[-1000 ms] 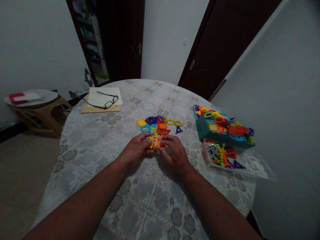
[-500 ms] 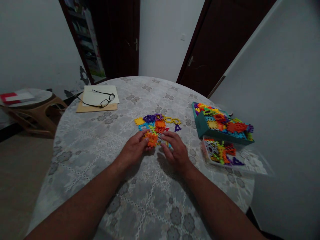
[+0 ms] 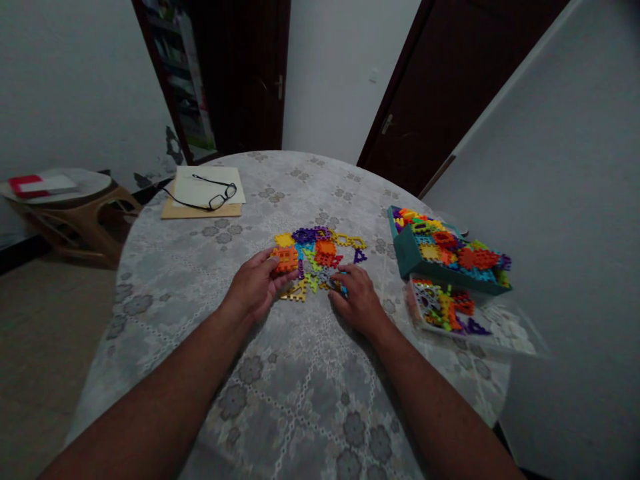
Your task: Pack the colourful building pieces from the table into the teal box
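Note:
My left hand [image 3: 255, 287] is closed on an orange block of interlocking plastic pieces [image 3: 285, 259], held between thumb and fingers just above the tabletop. My right hand [image 3: 356, 298] rests with bent fingers at the right side of the loose pile, thumb and fingertips apart around grey and blue pieces [image 3: 325, 277]. Between the hands lie lime-green pieces [image 3: 311, 279] and a yellow triangular piece [image 3: 296, 291]. Behind them are a yellow square [image 3: 284, 239], dark purple pieces [image 3: 304, 235], another orange block [image 3: 325, 252] and a small purple triangle [image 3: 360, 256].
A teal box [image 3: 411, 257] full of coloured pieces stands at the right, with a clear plastic tray [image 3: 425, 327] of more pieces before it. Glasses [image 3: 217, 201] lie on paper [image 3: 185, 187] at the back left. A patterned cloth [image 3: 280, 373] covers the round table.
The orange block, first between both hands, has moved left and away in my left hand, turned to show another side. My right hand has let go of it and is at the loose pieces.

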{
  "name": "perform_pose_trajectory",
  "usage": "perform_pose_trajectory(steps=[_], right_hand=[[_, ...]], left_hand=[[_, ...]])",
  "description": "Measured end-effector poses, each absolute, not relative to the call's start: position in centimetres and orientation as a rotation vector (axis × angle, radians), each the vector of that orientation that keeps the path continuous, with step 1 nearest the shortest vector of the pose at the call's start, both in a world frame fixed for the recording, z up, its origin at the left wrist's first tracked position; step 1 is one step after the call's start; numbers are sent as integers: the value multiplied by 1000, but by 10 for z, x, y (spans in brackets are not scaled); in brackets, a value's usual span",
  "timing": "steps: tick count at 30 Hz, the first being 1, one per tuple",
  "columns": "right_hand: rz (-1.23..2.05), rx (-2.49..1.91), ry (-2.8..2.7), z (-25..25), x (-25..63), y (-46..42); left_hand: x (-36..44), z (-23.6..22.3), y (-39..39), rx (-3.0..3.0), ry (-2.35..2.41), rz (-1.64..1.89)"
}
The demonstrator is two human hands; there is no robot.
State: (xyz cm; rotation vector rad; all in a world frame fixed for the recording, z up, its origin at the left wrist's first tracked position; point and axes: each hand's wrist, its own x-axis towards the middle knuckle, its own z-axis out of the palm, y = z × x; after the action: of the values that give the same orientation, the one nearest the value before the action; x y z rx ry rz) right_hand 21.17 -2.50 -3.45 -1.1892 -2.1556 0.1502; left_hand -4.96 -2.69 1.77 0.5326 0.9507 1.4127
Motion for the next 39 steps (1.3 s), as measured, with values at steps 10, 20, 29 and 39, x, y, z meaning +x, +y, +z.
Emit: perform_pose_trajectory(steps=[10,20,29,39], right_hand=[[266,-1065,-2287,-22,219,-32],[658,-1210,-1788,-1,195,-50],[1239,-1173,-1360,-11,153,-56],[1177,-1097,-1449,-5,160,-55]], left_hand=[[-49,20,-27,556,965,1429],[-31,18,-45,1044,1157,1235],[-21,-6,-48,1683,1244,1071],[-26,-18,-46,1920,1249,1021]])
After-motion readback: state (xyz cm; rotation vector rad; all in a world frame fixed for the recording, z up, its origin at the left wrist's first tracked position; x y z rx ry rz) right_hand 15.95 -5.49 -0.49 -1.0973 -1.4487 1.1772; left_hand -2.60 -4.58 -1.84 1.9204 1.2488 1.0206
